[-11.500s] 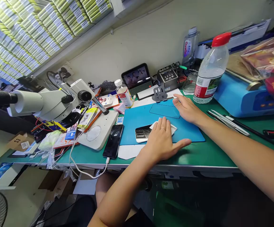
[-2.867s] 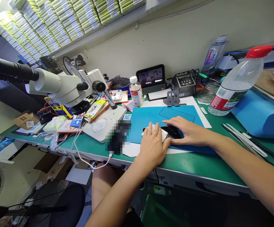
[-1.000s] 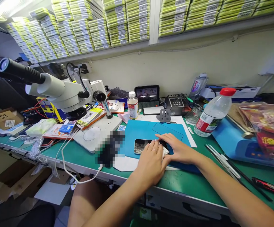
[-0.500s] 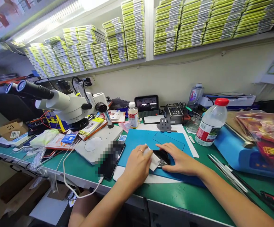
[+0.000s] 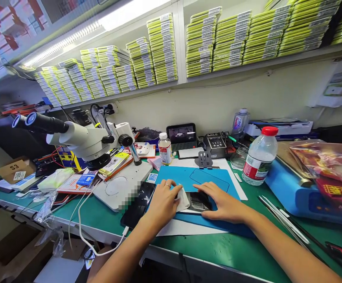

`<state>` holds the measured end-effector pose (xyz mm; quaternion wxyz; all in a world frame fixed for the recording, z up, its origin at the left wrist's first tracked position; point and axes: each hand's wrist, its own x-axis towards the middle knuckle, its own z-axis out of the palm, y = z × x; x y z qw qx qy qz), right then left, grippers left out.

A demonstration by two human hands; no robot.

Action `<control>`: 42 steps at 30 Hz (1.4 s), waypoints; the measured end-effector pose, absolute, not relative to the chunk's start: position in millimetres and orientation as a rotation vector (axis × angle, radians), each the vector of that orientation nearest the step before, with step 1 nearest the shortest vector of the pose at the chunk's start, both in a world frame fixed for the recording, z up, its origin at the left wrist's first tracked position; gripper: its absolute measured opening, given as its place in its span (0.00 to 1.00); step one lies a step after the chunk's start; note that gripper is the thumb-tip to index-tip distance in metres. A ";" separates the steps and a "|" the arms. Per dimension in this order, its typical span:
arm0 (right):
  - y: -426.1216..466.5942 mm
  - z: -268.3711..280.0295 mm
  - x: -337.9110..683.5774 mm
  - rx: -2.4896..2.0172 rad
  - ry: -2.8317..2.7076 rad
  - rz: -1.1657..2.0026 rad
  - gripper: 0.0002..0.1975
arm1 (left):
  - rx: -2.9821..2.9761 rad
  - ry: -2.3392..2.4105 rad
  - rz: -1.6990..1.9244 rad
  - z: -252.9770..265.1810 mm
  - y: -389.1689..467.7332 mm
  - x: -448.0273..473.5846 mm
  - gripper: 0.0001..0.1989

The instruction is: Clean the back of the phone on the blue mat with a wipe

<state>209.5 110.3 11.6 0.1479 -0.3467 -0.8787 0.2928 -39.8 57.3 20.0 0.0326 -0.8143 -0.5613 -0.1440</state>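
Our left hand pinches a folded white wipe over the left part of a phone, while our right hand clasps its right end, thumb along the near edge and fingers over the far one. Between the two hands only a dark middle strip of the phone shows, flat on a blue mat.

A white sheet juts from beneath the mat onto our green bench. Just left of the mat, a second phone, trailing a white cable, crowds our left forearm; beyond it spreads the microscope. Behind the mat stand a gray holder, a white-capped bottle and a small screen. To the right, slim tools lie near our forearm, with a red-capped bottle and a blue machine beyond.
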 end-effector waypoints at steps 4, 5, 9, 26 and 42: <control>109.8 12.6 209.8 -0.989 -2.526 0.833 0.42 | -2.538 -1.618 -0.410 19.0 54.6 -40.2 0.23; 110.1 12.1 209.9 -0.984 -2.529 0.833 0.43 | -2.578 -1.591 -0.378 18.8 53.4 -39.1 0.21; 112.1 8.4 210.9 -0.979 -2.533 0.829 0.43 | -2.711 -1.526 -0.274 17.0 47.1 -35.6 0.12; 113.7 5.9 209.3 -0.973 -2.520 0.815 0.42 | -2.580 -1.744 -0.028 21.2 43.2 -12.0 0.09; 111.9 6.9 209.1 -0.988 -2.498 0.834 0.43 | -2.414 -1.842 0.095 17.0 42.3 -25.2 0.16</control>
